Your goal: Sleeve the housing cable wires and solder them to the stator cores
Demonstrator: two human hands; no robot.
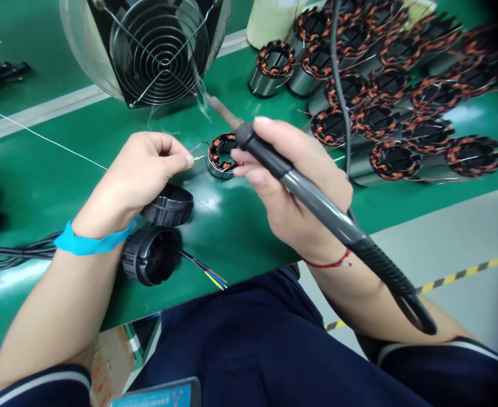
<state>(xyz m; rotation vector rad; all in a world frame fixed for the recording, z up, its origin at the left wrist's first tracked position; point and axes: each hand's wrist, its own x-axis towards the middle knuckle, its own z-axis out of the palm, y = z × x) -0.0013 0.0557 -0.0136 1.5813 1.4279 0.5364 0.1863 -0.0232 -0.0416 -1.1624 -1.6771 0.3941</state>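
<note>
My left hand (144, 169) is closed in a pinch on thin wire ends (198, 150) that lead toward a small motor stator (222, 156) with copper windings on the green table. My right hand (293, 175) grips a soldering iron (291, 172); its tip (217, 107) points up and left past the stator, with a wisp of smoke near it. The fingertips of this hand rest beside the stator.
A fume extractor fan (159, 48) stands at the back. Several finished stators (393, 102) crowd the right of the table (232, 226). Two black round housings (155, 254) with coloured leads lie under my left wrist. Black cables (7, 257) lie at left. A thin wire (40, 138) runs left.
</note>
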